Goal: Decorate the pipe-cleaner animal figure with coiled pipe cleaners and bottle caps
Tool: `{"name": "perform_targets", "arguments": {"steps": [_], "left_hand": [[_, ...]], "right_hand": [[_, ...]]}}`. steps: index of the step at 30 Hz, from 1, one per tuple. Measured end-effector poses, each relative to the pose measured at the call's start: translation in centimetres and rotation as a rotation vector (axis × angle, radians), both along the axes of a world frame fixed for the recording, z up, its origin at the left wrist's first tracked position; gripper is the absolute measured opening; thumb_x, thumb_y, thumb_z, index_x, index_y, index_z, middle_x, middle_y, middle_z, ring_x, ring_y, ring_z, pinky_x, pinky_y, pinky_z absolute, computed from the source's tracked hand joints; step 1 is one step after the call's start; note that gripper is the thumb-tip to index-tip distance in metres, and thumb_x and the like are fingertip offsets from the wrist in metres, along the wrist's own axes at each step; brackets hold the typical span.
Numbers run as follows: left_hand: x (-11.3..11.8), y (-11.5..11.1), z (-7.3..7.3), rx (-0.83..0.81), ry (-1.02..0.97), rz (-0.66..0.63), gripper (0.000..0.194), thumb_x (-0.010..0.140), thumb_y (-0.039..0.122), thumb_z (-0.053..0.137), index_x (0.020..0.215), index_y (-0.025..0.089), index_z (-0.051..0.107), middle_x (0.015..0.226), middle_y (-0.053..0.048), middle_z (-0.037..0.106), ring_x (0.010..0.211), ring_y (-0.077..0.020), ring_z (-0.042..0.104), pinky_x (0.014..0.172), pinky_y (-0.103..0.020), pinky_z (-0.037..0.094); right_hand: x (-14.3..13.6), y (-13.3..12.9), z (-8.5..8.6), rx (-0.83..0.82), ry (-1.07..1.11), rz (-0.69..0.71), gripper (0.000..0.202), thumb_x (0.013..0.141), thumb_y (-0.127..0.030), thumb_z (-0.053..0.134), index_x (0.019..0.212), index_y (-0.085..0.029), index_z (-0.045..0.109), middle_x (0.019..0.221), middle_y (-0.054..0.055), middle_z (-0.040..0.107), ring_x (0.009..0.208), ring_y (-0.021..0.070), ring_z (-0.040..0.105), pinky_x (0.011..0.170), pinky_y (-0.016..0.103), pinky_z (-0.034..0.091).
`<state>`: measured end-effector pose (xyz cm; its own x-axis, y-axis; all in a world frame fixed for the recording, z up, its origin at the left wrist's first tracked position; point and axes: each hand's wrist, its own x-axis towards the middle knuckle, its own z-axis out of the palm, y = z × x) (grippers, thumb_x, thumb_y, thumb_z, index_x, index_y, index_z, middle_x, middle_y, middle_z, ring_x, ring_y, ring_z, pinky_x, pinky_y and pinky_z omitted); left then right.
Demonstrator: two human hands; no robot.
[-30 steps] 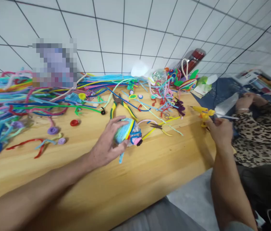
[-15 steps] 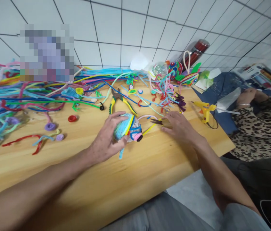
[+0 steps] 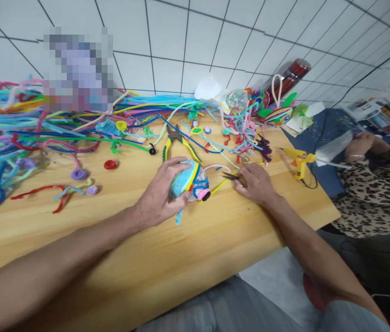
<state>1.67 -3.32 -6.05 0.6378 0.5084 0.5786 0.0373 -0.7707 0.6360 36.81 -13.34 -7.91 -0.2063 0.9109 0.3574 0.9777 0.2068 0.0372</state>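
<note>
My left hand (image 3: 155, 198) is closed around a ball (image 3: 183, 179) covered partly in light-blue pipe cleaner, with a yellow band. A pink-and-black coil (image 3: 202, 194) sticks out at its right side, and a light-blue end hangs below. Over the wood to the right, my right hand (image 3: 256, 183) has its fingers curled on a small pair of scissors (image 3: 231, 176); the blades point left and the handles are mostly hidden. A yellow pipe cleaner (image 3: 220, 185) lies by the blades. Behind the ball lie pliers (image 3: 173, 134) with yellow-green handles, spread apart.
Many coloured pipe cleaners (image 3: 77, 127) are heaped along the tiled wall. A yellow glue gun (image 3: 299, 161) stands near the table's right edge. A red bottle (image 3: 290, 78) leans at the back. At right, a person in a leopard-print sleeve (image 3: 368, 189) sits with hands together.
My right hand has closed from loosely spread fingers onto the scissors. The whole view has shifted slightly; my left hand still holds the ball.
</note>
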Motion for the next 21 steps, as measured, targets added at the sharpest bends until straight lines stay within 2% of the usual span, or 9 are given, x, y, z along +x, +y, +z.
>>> {"name": "perform_targets", "arguments": {"steps": [3, 5, 8, 11, 14, 16, 18, 21], "left_hand": [[0.0, 0.0, -0.2, -0.005, 0.0, 0.003, 0.06, 0.094, 0.02, 0.068, 0.15, 0.024, 0.047, 0.151, -0.016, 0.055, 0.148, -0.032, 0.05, 0.123, -0.054, 0.048], [0.0, 0.0, -0.2, -0.007, 0.007, 0.004, 0.061, 0.094, 0.021, 0.069, 0.15, 0.024, 0.047, 0.152, -0.017, 0.054, 0.148, -0.033, 0.051, 0.122, -0.056, 0.048], [0.0, 0.0, -0.3, -0.006, 0.006, 0.011, 0.06, 0.094, 0.024, 0.07, 0.15, 0.025, 0.047, 0.152, -0.017, 0.054, 0.147, -0.034, 0.051, 0.121, -0.057, 0.049], [0.0, 0.0, -0.3, -0.003, 0.003, 0.012, 0.059, 0.094, 0.023, 0.068, 0.15, 0.026, 0.047, 0.151, -0.017, 0.055, 0.147, -0.0341, 0.052, 0.12, -0.058, 0.049], [0.0, 0.0, -0.2, -0.006, 0.014, 0.005, 0.061, 0.094, 0.021, 0.068, 0.151, 0.026, 0.046, 0.152, -0.017, 0.054, 0.147, -0.0341, 0.051, 0.12, -0.059, 0.049], [0.0, 0.0, -0.2, -0.006, 0.014, 0.006, 0.061, 0.094, 0.021, 0.068, 0.151, 0.027, 0.046, 0.152, -0.017, 0.054, 0.147, -0.0342, 0.051, 0.12, -0.059, 0.05], [0.0, -0.1, -0.2, -0.01, 0.007, 0.007, 0.061, 0.094, 0.021, 0.069, 0.151, 0.027, 0.046, 0.151, -0.016, 0.054, 0.148, -0.0339, 0.051, 0.12, -0.058, 0.05], [0.0, -0.1, -0.2, -0.016, -0.001, 0.003, 0.062, 0.095, 0.02, 0.068, 0.152, 0.027, 0.045, 0.152, -0.016, 0.054, 0.147, -0.0337, 0.051, 0.119, -0.057, 0.05]], "right_hand": [[0.5, 0.0, 0.1, 0.068, 0.27, -0.029, 0.006, 0.083, -0.03, 0.068, 0.085, -0.025, 0.064, 0.085, 0.007, 0.073, 0.085, 0.0278, 0.068, 0.079, 0.041, 0.05], [1.2, -0.1, 0.4, 0.136, 0.393, -0.069, 0.005, 0.088, -0.03, 0.062, 0.088, -0.025, 0.064, 0.087, 0.006, 0.075, 0.084, 0.0259, 0.07, 0.08, 0.04, 0.053], [2.6, -0.4, 1.4, 0.194, 0.542, -0.152, 0.014, 0.098, -0.03, 0.049, 0.091, -0.026, 0.061, 0.085, 0.003, 0.075, 0.072, 0.0212, 0.067, 0.072, 0.037, 0.054], [3.3, -0.5, 2.6, 0.208, 0.712, -0.248, 0.014, 0.097, -0.033, 0.053, 0.086, -0.026, 0.058, 0.076, 0.0, 0.07, 0.063, 0.0189, 0.061, 0.066, 0.035, 0.051], [2.7, -0.3, 3.2, 0.118, 0.6, -0.249, 0.012, 0.093, -0.035, 0.062, 0.085, -0.026, 0.062, 0.076, 0.0, 0.069, 0.069, 0.02, 0.063, 0.071, 0.036, 0.053], [2.1, 0.1, 3.1, -0.014, 0.482, -0.145, 0.015, 0.094, -0.038, 0.063, 0.087, -0.026, 0.067, 0.081, 0.003, 0.073, 0.077, 0.0219, 0.068, 0.076, 0.037, 0.054], [2.1, 0.7, 2.8, -0.071, 0.414, -0.085, 0.022, 0.098, -0.042, 0.06, 0.087, -0.025, 0.07, 0.087, 0.006, 0.076, 0.084, 0.0239, 0.071, 0.08, 0.039, 0.055], [3.3, 1.8, 2.4, -0.035, 0.347, -0.222, 0.028, 0.102, -0.041, 0.055, 0.089, -0.024, 0.073, 0.091, 0.008, 0.079, 0.086, 0.0249, 0.072, 0.08, 0.039, 0.054]]}}
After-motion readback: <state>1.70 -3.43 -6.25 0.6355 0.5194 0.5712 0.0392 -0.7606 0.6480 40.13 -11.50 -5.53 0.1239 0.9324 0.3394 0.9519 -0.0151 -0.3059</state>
